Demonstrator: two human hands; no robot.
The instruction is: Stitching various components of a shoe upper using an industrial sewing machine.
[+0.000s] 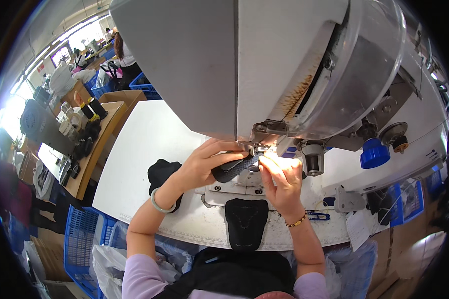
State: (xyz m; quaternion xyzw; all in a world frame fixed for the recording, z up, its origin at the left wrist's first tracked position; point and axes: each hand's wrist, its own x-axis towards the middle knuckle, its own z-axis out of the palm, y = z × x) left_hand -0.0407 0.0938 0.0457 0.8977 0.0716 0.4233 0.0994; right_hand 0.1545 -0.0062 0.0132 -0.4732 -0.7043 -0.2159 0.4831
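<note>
Left hand (pixel 204 167): grasping a dark fabric piece (pixel 228 172), fingers laid along the upper side. Pale bangle (pixel 157 204) at the wrist.

Right hand (pixel 283 182): fingers bent, tips gathered at the right end of the same piece; cannot tell whether they pinch it or only press on it. Beaded bracelet (pixel 297 221) at the wrist.

Dark fabric piece: one, under the front of the sewing machine (pixel 199 65), between the two hands; its right end lies in the lamplight close to the needle area, where detail is too small to read.

Sewing machine: one, pale grey, clear curved cover on the right side, brown stains on the casing; blue knob (pixel 374 154) below the cover.

Tabletop (pixel 127 169): white, curved near edge. Upon it: one black shaped piece (pixel 246 225) with stitched lines, lying toward the person and reaching the near edge; one black piece (pixel 160 173), partly behind the left forearm; blue-handled snips (pixel 318 216), just beside the right wrist; a paper slip (pixel 359 230), at the right edge.

Surroundings: blue crate (pixel 80 246) at lower left, whitish plastic bag (pixel 107 266) beside it.
</note>
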